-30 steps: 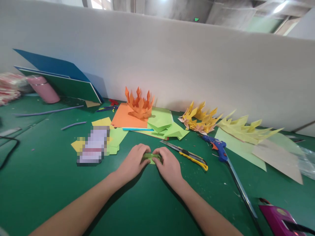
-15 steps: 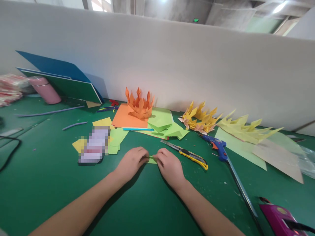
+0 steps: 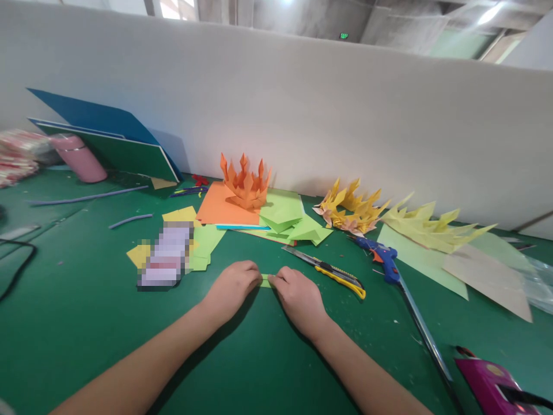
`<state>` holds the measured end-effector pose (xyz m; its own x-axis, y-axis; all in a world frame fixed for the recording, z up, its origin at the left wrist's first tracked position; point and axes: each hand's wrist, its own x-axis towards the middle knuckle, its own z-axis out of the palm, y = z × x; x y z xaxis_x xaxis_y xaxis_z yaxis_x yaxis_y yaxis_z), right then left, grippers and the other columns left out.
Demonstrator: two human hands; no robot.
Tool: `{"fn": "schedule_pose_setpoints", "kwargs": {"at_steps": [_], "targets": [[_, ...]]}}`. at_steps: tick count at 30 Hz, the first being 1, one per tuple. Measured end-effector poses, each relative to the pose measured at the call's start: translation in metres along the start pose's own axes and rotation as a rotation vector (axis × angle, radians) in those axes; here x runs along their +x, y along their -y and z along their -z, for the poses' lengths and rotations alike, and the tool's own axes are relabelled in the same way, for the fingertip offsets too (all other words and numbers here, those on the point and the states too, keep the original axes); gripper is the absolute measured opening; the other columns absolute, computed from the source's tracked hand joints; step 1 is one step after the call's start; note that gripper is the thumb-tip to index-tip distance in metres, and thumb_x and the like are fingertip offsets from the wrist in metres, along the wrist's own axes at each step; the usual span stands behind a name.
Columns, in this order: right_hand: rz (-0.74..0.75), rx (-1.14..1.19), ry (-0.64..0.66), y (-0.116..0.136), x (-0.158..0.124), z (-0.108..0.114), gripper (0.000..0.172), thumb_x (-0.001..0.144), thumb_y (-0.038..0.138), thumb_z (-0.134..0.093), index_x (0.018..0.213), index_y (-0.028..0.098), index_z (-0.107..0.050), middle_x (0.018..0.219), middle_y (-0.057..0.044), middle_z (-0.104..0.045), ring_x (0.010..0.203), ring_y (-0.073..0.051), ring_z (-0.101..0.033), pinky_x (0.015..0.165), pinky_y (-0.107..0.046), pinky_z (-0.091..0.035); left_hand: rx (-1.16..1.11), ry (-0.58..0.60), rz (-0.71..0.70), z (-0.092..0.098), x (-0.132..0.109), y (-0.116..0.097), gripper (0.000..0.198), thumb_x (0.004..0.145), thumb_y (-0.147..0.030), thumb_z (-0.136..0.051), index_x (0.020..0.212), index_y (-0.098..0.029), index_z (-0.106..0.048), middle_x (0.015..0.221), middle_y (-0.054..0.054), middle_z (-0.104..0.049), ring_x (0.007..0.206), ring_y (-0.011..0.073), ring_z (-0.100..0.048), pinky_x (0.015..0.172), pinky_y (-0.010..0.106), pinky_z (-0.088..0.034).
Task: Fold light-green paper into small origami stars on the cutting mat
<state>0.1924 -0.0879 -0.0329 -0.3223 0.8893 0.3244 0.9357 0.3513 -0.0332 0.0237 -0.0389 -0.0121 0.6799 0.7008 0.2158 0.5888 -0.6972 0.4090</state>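
my left hand (image 3: pixel 231 288) and right hand (image 3: pixel 299 297) sit knuckles-up on the green table (image 3: pixel 86 323), near its middle and a little toward my edge, with a small folded strip of light green paper (image 3: pixel 266 280) pinched between them. the fingers of both hands are curled in and clamped on the strip's two ends, so only a short bit of it shows in the gap (the rest is hidden under my knuckles, and i can't tell how many layers it has).

just beyond my right hand lies a yellow utility knife (image 3: pixel 332 271), its blade end pointing toward the far-left. past it is a blue glue gun (image 3: pixel 382 256). toward the far edge, against the white partition, stand an orange paper crown (image 3: pixel 244 184) on an orange sheet, a heap of light green folded pieces (image 3: pixel 289 222), and a yellow paper crown (image 3: pixel 349 208). a blurred-out pack (image 3: pixel 166 256) lies to the left of my left hand.

what worries me: the strip is tiny and both grips are tight, so pulling the ends apart or pressing unevenly could tear it or skew the crease. the knife is the other risk, i think; if my right hand slides outward along the table it could brush the blade or knock the knife toward the glue gun.
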Motion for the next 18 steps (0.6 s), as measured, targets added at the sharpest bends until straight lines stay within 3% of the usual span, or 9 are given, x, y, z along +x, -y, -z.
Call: {"fn": "schedule_pose_setpoints", "kwargs": {"at_steps": [11,18], "targets": [[0.079,-0.006,0.027,-0.0001,-0.0007,0.0052,0.019,0.087,0.011,-0.05,0.097,0.019,-0.064,0.077,-0.007,-0.06,0.069,-0.019,-0.051,0.053,-0.029,-0.028,0.079,0.065,0.037,0.0035,0.002,-0.0078,0.023,0.086,-0.011,-0.048,0.072,-0.012,-0.066,0.081,0.008,-0.064,0.077,0.0186,-0.059,0.073,0.03,-0.045],[0.134,-0.103,-0.089,-0.0014,-0.0034,-0.0006,0.018,0.088,0.011,-0.048,0.092,0.018,-0.064,0.073,-0.005,-0.058,0.066,-0.018,-0.051,0.052,-0.028,-0.028,0.118,0.061,0.05,0.0027,0.0009,-0.0104,0.024,0.087,-0.011,-0.044,0.074,-0.013,-0.064,0.08,0.007,-0.063,0.077,0.0183,-0.059,0.073,0.03,-0.045]]}}
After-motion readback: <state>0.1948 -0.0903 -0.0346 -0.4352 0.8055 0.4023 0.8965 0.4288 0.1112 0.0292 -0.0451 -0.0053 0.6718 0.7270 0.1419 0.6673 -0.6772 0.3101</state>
